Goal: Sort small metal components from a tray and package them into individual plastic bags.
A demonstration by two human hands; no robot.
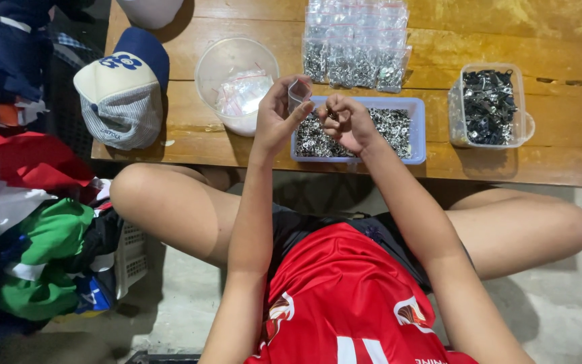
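Bagging of small silver metal fasteners [389, 128]: we hold a small clear plastic zip bag [298, 91] open just above the blue rectangular plastic tray [417, 125].

Our left hand [274, 118] pinches the bag's mouth; our right hand [346, 121] is closed, fingertips bunched over what looks like a fastener, too small to confirm. Best to keep the mouth spread and over the tray, so drops land back in it. Filled clear packets [355, 44] lie beyond; round clear tub [234, 74] left, clear box of dark parts [490, 104] right.

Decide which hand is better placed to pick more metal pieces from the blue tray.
Right hand: it hovers directly over the blue tray, while the left hand holds a small clear bag.
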